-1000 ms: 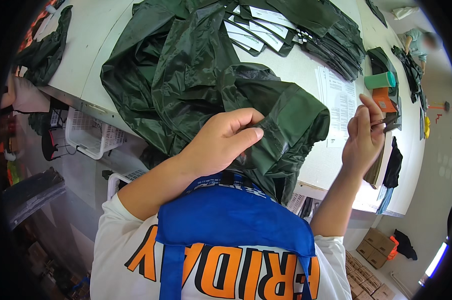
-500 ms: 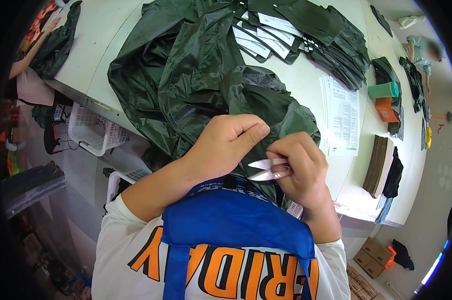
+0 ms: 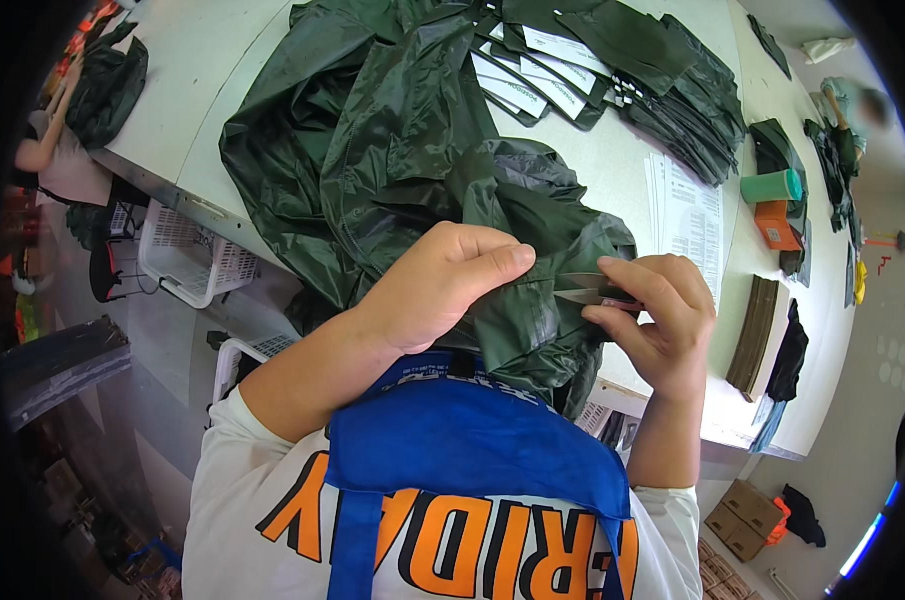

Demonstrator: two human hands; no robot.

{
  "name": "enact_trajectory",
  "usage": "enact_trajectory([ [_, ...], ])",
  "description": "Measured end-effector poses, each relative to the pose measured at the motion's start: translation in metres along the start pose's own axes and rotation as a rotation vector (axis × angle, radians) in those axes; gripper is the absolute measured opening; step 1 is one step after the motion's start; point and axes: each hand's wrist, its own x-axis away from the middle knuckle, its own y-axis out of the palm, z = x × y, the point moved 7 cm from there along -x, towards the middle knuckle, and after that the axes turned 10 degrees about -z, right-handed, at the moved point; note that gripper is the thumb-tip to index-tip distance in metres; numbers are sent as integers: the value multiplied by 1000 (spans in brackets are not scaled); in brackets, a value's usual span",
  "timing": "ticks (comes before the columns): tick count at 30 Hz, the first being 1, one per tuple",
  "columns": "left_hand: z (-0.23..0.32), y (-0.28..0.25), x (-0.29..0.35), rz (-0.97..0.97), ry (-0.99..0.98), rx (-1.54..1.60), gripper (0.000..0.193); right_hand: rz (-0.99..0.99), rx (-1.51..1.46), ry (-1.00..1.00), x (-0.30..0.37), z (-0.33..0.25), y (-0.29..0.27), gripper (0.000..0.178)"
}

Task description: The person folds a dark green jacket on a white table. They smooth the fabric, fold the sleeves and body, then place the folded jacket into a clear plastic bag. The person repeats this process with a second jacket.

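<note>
A large heap of shiny dark green fabric (image 3: 392,150), looking like a rain garment, spills over the near table edge toward my blue apron (image 3: 462,435). My left hand (image 3: 452,275) is closed, thumb pressed against the forefinger, pinching a fold of this fabric. To its right, my right hand (image 3: 657,305) grips a pair of thread snips (image 3: 584,290) between thumb and fingers. The blades point left, against the fabric and close to my left thumb. Part of the snips' handle is hidden by my fingers.
Stacked dark green pieces with white labels (image 3: 562,85) lie at the back. Printed sheets (image 3: 687,215), a green cup (image 3: 772,186), an orange box (image 3: 775,225) and a cardboard stack (image 3: 754,335) are on the right. White baskets (image 3: 197,255) stand below the left edge. Other people work at both sides.
My right hand has shifted right and turned, bringing the snips up from above the apron to the fabric. More green fabric now hangs between my hands. The left hand hardly moved.
</note>
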Motion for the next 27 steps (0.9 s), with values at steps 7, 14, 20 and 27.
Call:
enact_trajectory([
  [7, 1, -1, -1, -2, 2, -80, 32, 0, -51, 9, -2, 0, -2, 37],
  [14, 3, 6, 0, -69, -27, -41, 26, -42, -121, 3, -6, -2, 7, 34],
  [20, 5, 9, 1, -108, -48, 5, 23, -38, -119, -35, -6, -6, 8, 33],
  [27, 0, 7, 1, -140, -79, 45, 21, -16, -95, -101, -5, -7, 8, 33],
])
